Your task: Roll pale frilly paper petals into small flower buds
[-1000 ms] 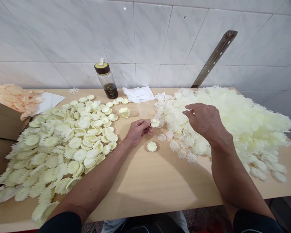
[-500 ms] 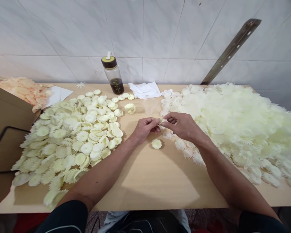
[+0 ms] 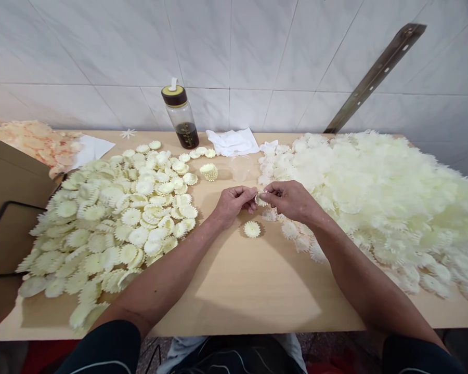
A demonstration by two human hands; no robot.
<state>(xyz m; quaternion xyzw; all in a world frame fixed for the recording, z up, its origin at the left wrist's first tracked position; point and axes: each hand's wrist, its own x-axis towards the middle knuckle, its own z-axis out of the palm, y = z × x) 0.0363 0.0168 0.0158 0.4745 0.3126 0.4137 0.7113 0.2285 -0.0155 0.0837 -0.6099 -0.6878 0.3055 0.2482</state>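
Between both hands is a small pale-yellow fabric flower petal piece point(image 3: 260, 198) with a toothed edge, partly hidden by fingers. My left hand point(image 3: 236, 204) pinches it from the left. My right hand point(image 3: 284, 197) pinches it from the right, thumb and forefinger together. Just below them a single cupped petal piece point(image 3: 251, 229) lies on the table point(image 3: 234, 291). At left spreads a large heap of cupped yellowish petal pieces point(image 3: 113, 228). A heap of flatter, paler petal pieces point(image 3: 374, 192) covers the right side.
Behind stand a drink bottle point(image 3: 181, 117) with dark liquid and a crumpled white tissue point(image 3: 233, 142). A small stack of petal pieces point(image 3: 209, 172) sits before the tissue. At far left are a cardboard box point(image 3: 11, 208) and peach-coloured petals point(image 3: 27, 140). A metal bar point(image 3: 374, 78) leans on the tiled wall.
My fingers have shifted slightly around the petal piece, my right fingertips closing nearer its edge. The whole view has tilted a little. The heaps look the same.
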